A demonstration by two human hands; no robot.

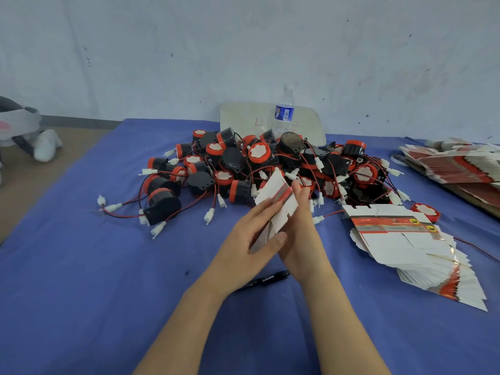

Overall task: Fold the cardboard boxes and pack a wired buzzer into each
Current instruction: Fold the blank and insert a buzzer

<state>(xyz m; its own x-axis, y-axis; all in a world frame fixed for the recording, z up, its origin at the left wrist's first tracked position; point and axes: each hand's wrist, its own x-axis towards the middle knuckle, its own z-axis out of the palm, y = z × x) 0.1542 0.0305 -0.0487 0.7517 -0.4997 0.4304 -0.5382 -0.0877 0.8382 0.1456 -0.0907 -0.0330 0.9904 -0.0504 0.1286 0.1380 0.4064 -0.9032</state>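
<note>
Black pen lies nearest you on the blue surface. Above it, your left hand pinches a flat cardboard box between thumb and fingers. Your right hand presses straight fingers against its other side. Flat box stack sits right, the buzzer pile beyond, and a bottle behind that.

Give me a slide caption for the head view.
Left hand pinches a cardboard box, right hand pressed against it, buzzer pile behind on blue cloth.
</note>
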